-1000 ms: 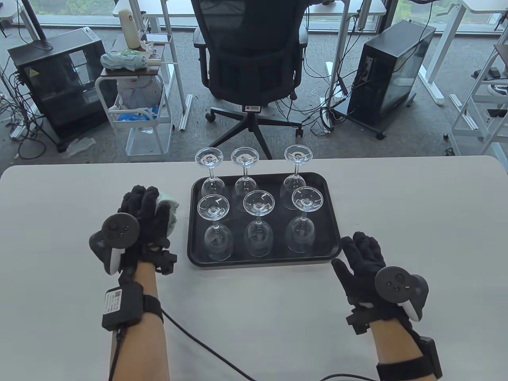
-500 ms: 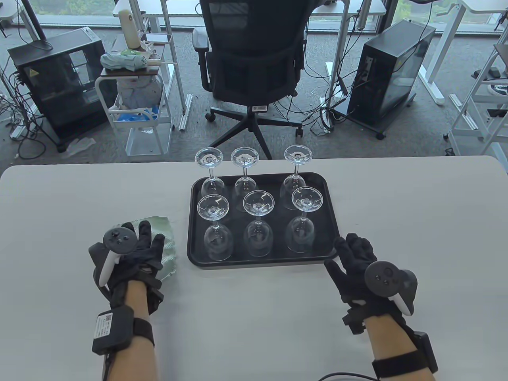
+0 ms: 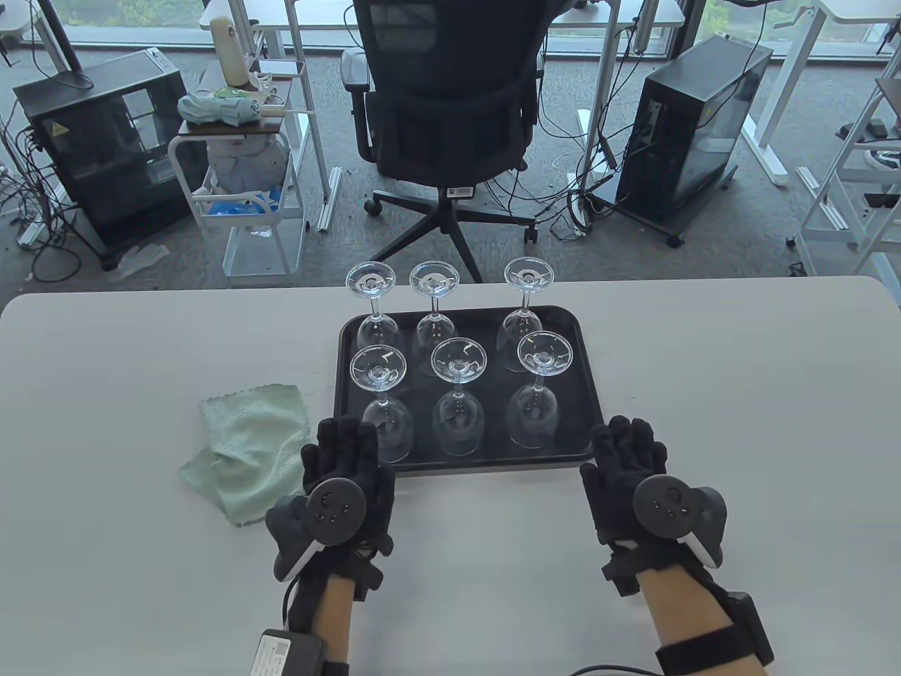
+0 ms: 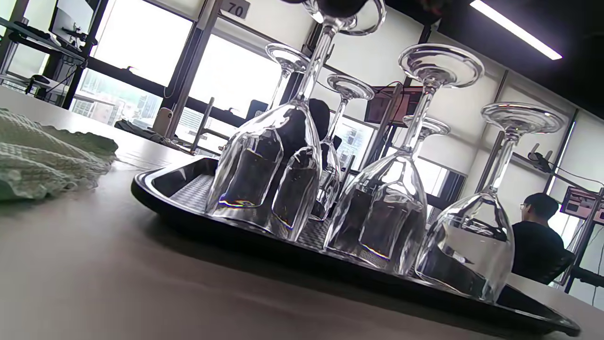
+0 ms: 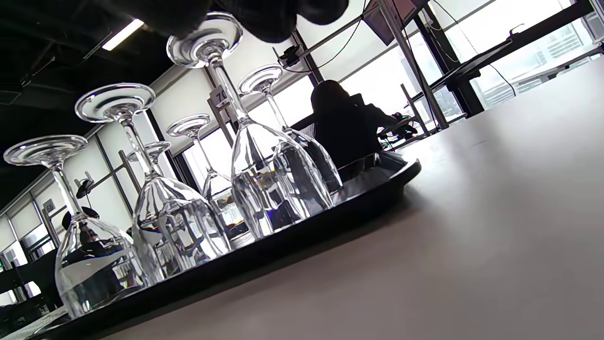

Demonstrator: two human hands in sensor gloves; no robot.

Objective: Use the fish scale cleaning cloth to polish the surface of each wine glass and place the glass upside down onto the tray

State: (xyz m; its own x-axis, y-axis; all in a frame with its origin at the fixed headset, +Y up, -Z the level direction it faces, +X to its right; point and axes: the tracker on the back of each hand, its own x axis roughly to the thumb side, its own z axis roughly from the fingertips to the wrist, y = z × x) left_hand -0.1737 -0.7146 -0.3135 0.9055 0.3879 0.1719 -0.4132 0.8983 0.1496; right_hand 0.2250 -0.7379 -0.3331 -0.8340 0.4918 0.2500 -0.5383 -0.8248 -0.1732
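An office: swivel chair [image 3: 450, 105], computer towers [image 3: 693, 127] (cables trailing), white desks [image 3: 767, 84] by windows

A white sign [image 4: 235, 8] high on a window post reads "70". The right wrist view shows that "70" sign [image 5: 220, 96] too, and a smaller plate [image 5: 49, 206] reading "66".

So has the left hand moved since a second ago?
Yes. The left hand let go of the cloth and shifted right to the tray's near-left corner.
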